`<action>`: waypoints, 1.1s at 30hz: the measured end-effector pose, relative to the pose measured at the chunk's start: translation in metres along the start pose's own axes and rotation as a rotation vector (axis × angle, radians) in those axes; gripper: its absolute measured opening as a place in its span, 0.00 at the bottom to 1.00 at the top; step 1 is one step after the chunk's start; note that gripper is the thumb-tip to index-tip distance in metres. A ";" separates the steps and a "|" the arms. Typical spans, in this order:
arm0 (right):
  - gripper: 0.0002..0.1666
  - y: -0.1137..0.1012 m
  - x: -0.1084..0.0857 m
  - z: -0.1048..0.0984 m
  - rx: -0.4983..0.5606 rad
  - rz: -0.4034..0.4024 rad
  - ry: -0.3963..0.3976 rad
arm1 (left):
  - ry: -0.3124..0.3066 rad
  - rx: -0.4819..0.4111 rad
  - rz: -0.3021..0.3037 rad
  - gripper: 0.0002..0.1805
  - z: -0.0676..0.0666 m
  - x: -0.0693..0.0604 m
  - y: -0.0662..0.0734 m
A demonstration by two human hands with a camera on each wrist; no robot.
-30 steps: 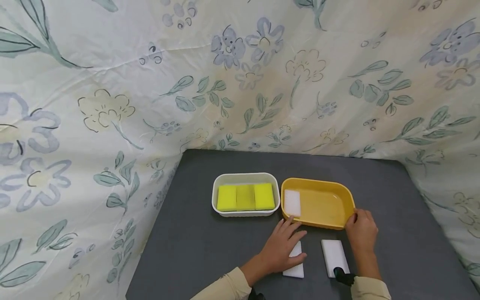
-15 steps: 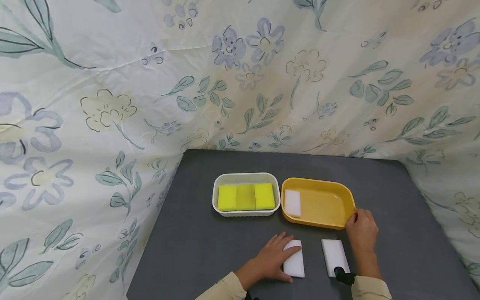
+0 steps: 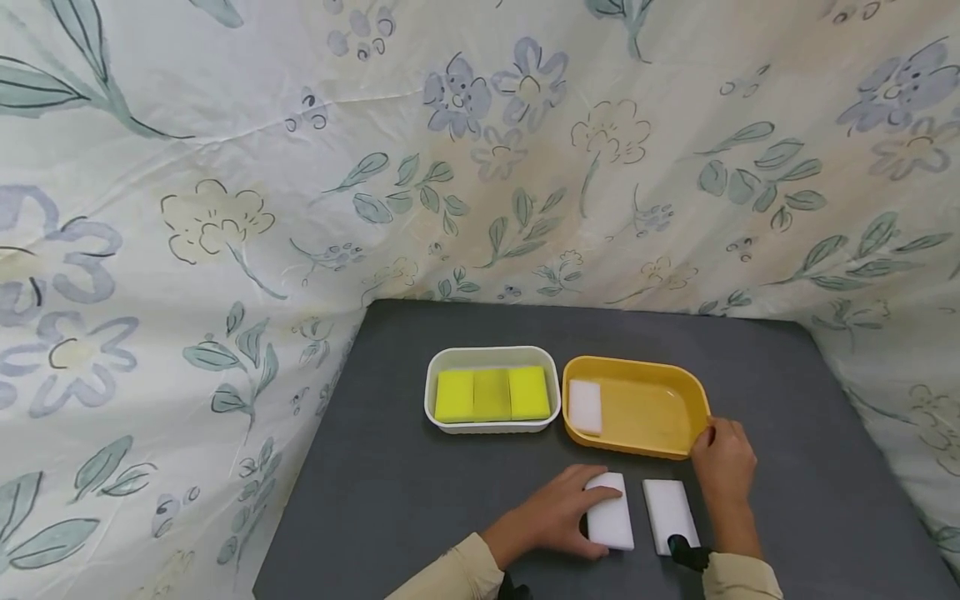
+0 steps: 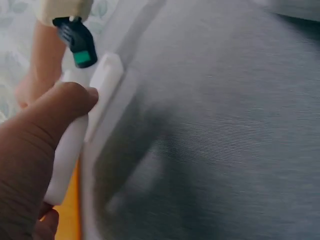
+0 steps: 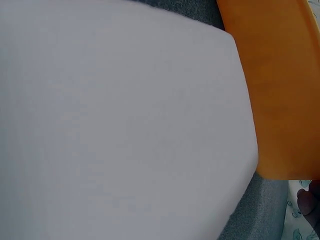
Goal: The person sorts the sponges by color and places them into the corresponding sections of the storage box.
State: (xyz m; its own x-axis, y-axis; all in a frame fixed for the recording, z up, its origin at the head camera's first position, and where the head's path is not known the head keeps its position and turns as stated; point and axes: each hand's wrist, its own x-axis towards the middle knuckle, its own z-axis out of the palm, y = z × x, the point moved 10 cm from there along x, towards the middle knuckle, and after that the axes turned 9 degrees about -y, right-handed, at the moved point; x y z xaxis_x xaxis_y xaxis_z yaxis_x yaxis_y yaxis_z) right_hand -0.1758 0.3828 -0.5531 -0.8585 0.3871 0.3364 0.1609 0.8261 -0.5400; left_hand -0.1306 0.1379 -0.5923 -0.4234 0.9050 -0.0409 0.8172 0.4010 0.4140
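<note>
My left hand [image 3: 551,512] grips a white sponge [image 3: 611,517] in the head view, thumb on one side and fingers on the other. The left wrist view shows this sponge [image 4: 67,160] tilted in the hand, apparently off the table. With my right hand [image 3: 723,462] I pinch the near right corner of a yellow tray [image 3: 648,408]. Another white sponge [image 3: 585,407] lies inside that tray at its left end. A further white sponge [image 3: 667,508] rests on the table beside my right wrist and fills much of the right wrist view.
Left of the yellow tray stands a white tray [image 3: 491,427] with yellow sponges [image 3: 491,394] in a row. Both sit on a dark grey table [image 3: 420,492]. A floral cloth [image 3: 480,167] hangs behind and at the sides.
My left hand has come back from the yellow tray's near edge, taken hold of the white sponge on the table, and shifted it right. My right hand stays at the tray corner.
</note>
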 end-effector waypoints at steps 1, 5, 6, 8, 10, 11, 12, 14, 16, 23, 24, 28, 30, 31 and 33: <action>0.11 0.000 0.000 0.000 0.002 -0.001 0.000 | 0.000 -0.006 0.006 0.43 -0.003 0.004 0.002; 0.12 0.001 0.000 0.000 0.004 -0.003 0.005 | 0.004 0.026 0.031 0.45 -0.014 0.023 0.010; 0.12 0.001 -0.001 0.000 0.002 -0.001 0.005 | 0.008 0.036 0.040 0.45 -0.017 0.028 0.013; 0.12 0.001 -0.001 0.000 -0.005 0.004 0.004 | 0.008 0.054 0.050 0.45 -0.021 0.037 0.017; 0.12 0.002 -0.001 0.001 -0.010 0.013 -0.004 | 0.012 0.072 0.055 0.45 -0.025 0.045 0.019; 0.12 0.002 -0.001 0.002 -0.010 0.016 -0.009 | 0.015 0.082 0.051 0.45 -0.027 0.049 0.019; 0.13 0.002 -0.001 0.002 -0.011 0.018 -0.011 | 0.015 0.090 0.041 0.45 -0.028 0.052 0.017; 0.13 0.003 -0.001 0.003 -0.011 0.020 -0.016 | 0.016 0.114 0.017 0.45 -0.031 0.059 0.013; 0.13 0.004 -0.001 0.004 -0.010 0.021 -0.019 | 0.001 0.129 -0.009 0.44 -0.032 0.064 0.007; 0.13 0.007 -0.001 0.005 -0.007 0.035 -0.025 | -0.140 0.021 -0.116 0.41 -0.036 0.076 -0.008; 0.13 0.006 -0.001 0.005 -0.007 0.036 -0.026 | -0.155 0.010 -0.132 0.40 -0.037 0.077 -0.010; 0.13 0.005 -0.001 0.004 -0.003 0.030 -0.020 | -0.195 -0.042 -0.186 0.36 -0.037 0.083 -0.014; 0.12 0.004 -0.001 0.003 -0.001 0.023 -0.012 | -0.204 -0.087 -0.216 0.35 -0.037 0.085 -0.017; 0.12 0.003 -0.001 0.003 0.001 0.020 -0.008 | -0.207 -0.112 -0.232 0.34 -0.037 0.086 -0.019; 0.12 0.002 -0.001 0.003 0.003 0.014 -0.001 | -0.205 -0.149 -0.258 0.33 -0.038 0.088 -0.022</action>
State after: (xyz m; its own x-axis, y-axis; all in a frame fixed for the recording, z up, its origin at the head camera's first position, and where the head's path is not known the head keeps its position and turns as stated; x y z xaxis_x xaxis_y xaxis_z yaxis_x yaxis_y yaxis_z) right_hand -0.1756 0.3830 -0.5567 -0.8568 0.3980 0.3278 0.1715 0.8195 -0.5468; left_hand -0.2008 0.2035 -0.5700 -0.5086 0.7923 -0.3370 0.6215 0.6087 0.4931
